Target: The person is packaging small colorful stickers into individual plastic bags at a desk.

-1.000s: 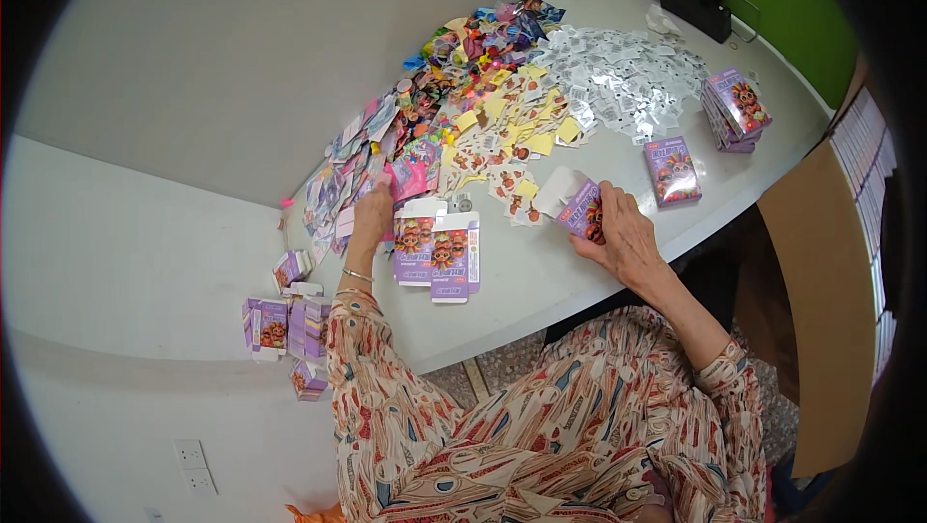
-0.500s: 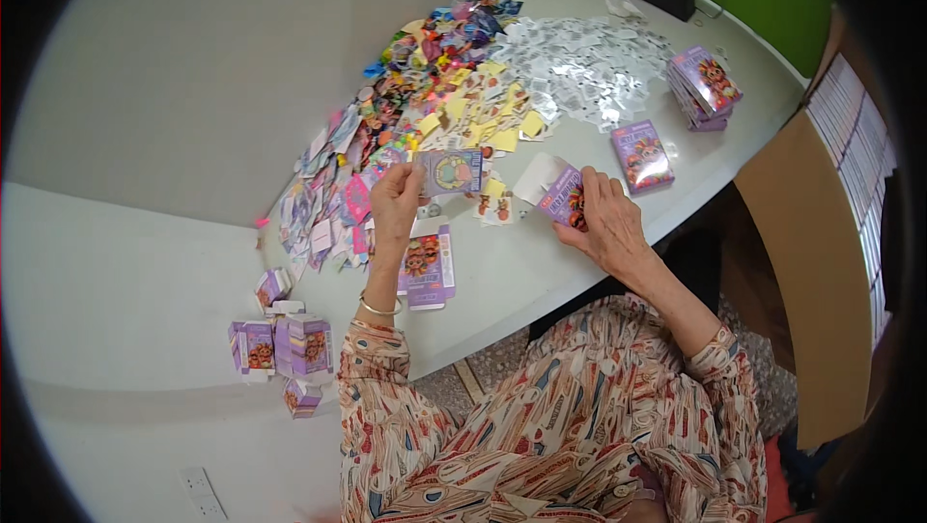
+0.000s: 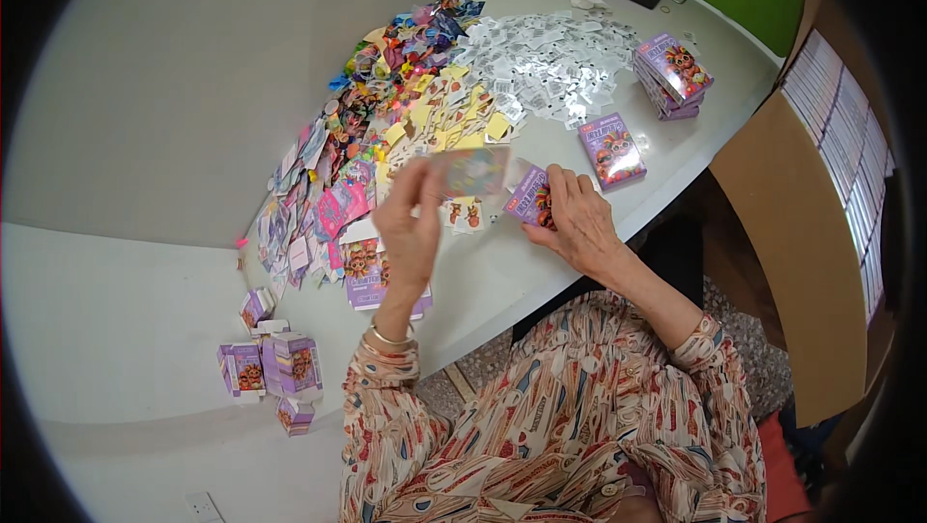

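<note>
Between the fingers of my left hand (image 3: 409,224) is a flat rectangular card (image 3: 475,171), smeared by motion, with a purple border and a greenish picture. My right hand (image 3: 581,226) is closed round a small purple cardboard box (image 3: 528,197) printed with a cartoon figure. The card's far end is close to this box's upper end; whether they touch I cannot tell. Partly hidden behind my left wrist, flattened purple boxes (image 3: 363,283) lie on the table. A filled-out purple box (image 3: 613,150) lies beyond my right hand.
Across the white table (image 3: 492,282) spread heaps of silvery white packets (image 3: 550,64), yellow and white stickers (image 3: 444,117) and colourful small pieces (image 3: 362,108). Purple boxes (image 3: 676,71) are stacked at the right. Further folded boxes (image 3: 290,364) sit at the left; a large carton (image 3: 782,262) stands right.
My left hand has carried the card rightward, closer to the box in my right hand. The whole view has shifted a little, with the tabletop things now further left.
</note>
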Available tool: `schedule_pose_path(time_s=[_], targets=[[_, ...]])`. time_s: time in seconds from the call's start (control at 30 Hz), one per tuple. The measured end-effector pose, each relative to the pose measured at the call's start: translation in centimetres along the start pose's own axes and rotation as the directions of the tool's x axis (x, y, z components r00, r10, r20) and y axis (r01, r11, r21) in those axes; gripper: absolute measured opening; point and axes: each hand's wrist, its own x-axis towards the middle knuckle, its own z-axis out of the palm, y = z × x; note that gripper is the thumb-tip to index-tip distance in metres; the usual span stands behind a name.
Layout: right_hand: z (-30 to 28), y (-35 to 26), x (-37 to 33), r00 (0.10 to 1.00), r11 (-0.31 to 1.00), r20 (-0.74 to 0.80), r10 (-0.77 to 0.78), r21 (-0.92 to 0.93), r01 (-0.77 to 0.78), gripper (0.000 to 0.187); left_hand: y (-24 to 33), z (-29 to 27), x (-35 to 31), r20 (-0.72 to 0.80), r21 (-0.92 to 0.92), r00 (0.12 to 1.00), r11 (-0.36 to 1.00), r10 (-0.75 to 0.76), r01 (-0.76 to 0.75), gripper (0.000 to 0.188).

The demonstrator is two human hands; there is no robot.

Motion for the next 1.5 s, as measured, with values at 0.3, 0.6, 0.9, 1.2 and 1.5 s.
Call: schedule_pose_path(time_s=[0.3,0.6,0.9,1.2,1.5], targets=[[0.7,-0.5,-0.8,0.999,0.999,0.023,-0.028,0.043,0.027,0.075,-0.3,3.9,-2.1,0.218,0.191,0.962,0.959,0.166,-0.209,0.022],[0.5,-0.5,-0.7,0.998,0.990,-0.068,-0.001,0.137,0.010,0.078,0.6,4.1,-1.5,0.073,-0.066,0.996,0.996,-0.050,0.055,0.010],[1.6,0.0,-1.3,0.989,0.980,-0.147,-0.012,0.196,0.041,0.081,1.1,4.1,-1.9,0.084,0.376,0.833,0.757,0.547,-0.535,0.030],[2.8,-0.3,-1.6,0.981,0.973,-0.191,-0.045,0.213,0.086,0.083,1.1,4.8,-3.1,0.194,0.490,0.816,0.666,0.545,-0.562,0.031],[3.1,1.1,-1.4,0.988,0.975,-0.154,0.024,0.223,0.011,0.084,-2.0,1.8,1.7,0.099,0.106,0.969,0.965,0.229,-0.239,0.017]])
